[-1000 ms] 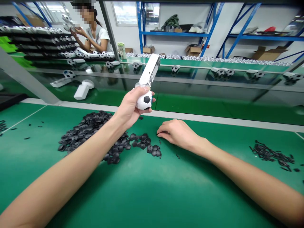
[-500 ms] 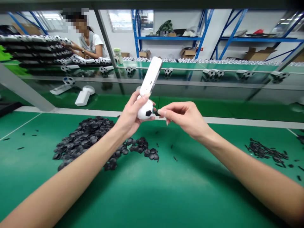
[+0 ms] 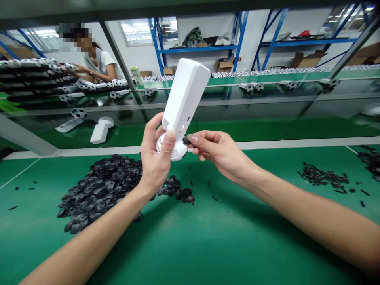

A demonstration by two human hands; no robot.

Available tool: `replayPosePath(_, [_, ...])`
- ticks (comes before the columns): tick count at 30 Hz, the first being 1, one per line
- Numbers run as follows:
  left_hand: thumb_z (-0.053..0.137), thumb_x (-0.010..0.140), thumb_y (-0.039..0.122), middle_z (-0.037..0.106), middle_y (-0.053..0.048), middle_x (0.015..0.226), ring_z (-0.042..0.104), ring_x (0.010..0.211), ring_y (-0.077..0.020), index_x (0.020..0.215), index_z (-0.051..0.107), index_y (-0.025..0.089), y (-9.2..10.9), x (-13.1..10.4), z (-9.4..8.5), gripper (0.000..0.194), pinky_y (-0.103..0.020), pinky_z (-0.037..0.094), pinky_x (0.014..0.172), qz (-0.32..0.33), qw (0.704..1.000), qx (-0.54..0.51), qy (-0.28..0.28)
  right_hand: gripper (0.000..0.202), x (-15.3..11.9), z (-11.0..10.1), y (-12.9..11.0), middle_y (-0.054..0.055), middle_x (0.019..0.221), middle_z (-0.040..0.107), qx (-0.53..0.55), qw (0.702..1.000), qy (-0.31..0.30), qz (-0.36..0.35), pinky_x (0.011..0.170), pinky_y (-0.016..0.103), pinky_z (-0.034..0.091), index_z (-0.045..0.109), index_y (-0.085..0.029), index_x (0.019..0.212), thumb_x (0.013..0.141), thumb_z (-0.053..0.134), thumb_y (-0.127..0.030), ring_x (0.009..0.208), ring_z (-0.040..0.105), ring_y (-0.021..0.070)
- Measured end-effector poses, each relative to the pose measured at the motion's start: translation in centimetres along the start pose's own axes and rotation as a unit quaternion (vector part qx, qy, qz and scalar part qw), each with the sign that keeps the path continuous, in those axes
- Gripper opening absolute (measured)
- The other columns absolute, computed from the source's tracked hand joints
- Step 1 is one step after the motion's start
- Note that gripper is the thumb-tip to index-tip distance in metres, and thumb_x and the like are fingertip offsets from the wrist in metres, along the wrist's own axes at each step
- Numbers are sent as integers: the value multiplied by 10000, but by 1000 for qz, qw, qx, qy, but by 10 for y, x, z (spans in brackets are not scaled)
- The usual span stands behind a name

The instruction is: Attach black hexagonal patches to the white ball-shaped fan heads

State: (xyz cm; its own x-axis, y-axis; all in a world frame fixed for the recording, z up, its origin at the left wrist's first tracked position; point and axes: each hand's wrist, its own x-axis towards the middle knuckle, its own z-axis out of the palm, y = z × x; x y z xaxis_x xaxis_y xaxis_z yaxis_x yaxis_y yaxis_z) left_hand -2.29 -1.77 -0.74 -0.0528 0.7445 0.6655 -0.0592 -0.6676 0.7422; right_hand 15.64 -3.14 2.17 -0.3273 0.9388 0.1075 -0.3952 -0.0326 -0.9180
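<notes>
Above the green table (image 3: 213, 245): white unit (image 3: 181, 107) in left grip (image 3: 154, 156), black piece (image 3: 186, 140) in right grip (image 3: 219, 152)

Unit = long boxy handle (image 3: 188, 87) joined to a round ball end (image 3: 178, 151). Handle smooth, plain white, rounded corners, tilted up and leaning right. Narrow side has a small dark slot (image 3: 188, 118), plus a small round feature nearer the ball. Ball also white; dark openings on its left, partly hidden by the hand. Dark edge at lower right, too small to read.

Left grip wrapped round the ball, thumb across its front. Right grip pinching the black piece at the ball's upper right. Piece is small, half covered by fingertips; can't tell if it's seated.

Unit is clear of the table. On it: heap of flat black plates (image 3: 101, 190) at left, looser pile of thin black slivers (image 3: 323, 174) at right.
</notes>
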Motion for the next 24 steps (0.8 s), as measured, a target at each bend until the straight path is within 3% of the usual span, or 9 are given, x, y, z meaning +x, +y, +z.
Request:
replayPosePath(5, [753, 992, 608, 793, -28, 1117, 732, 817, -176, 1376, 684, 336, -1, -1, -2, 476, -266, 561, 650, 36, 999, 19, -3, 401, -2, 0, 0, 2, 782, 767, 0, 1000, -4, 7, 681, 234, 592, 802, -181, 836, 729, 1007, -509, 729, 704, 111])
replayPosePath(12, [752, 991, 602, 794, -44, 1141, 725, 768, -176, 1392, 664, 334, 1, -4, -4, 490, -259, 533, 559, 25, 999, 37, -26, 439, -6, 7, -4, -16, 702, 718, -61, 998, 12, -20, 540, 241, 475, 730, -186, 738, 654, 1039, -486, 654, 663, 130])
replayPosePath(17, [751, 974, 645, 794, -35, 1092, 728, 812, -199, 1370, 703, 343, 2, -4, -5, 500, -284, 552, 609, 37, 997, 53, -29, 436, -4, 1, -11, -21, 663, 714, -61, 997, -26, 33, 559, 214, 476, 751, -170, 691, 595, 1069, -452, 636, 644, 104])
replayPosePath(21, [753, 972, 634, 798, -62, 1158, 732, 932, -223, 1326, 757, 304, 5, -4, -7, 484, -310, 597, 709, 34, 997, 59, -42, 444, -2, -2, -12, -12, 675, 735, -40, 994, -52, 83, 594, 226, 544, 749, -162, 671, 521, 1103, -384, 641, 665, 110])
replayPosePath(24, [768, 973, 598, 798, -58, 1140, 702, 907, -199, 1271, 800, 292, 12, -4, -8, 429, -285, 574, 694, 42, 996, 64, -49, 449, -2, 0, -9, 4, 705, 761, -31, 993, -62, 97, 635, 258, 598, 762, -160, 712, 512, 1109, -361, 644, 688, 124])
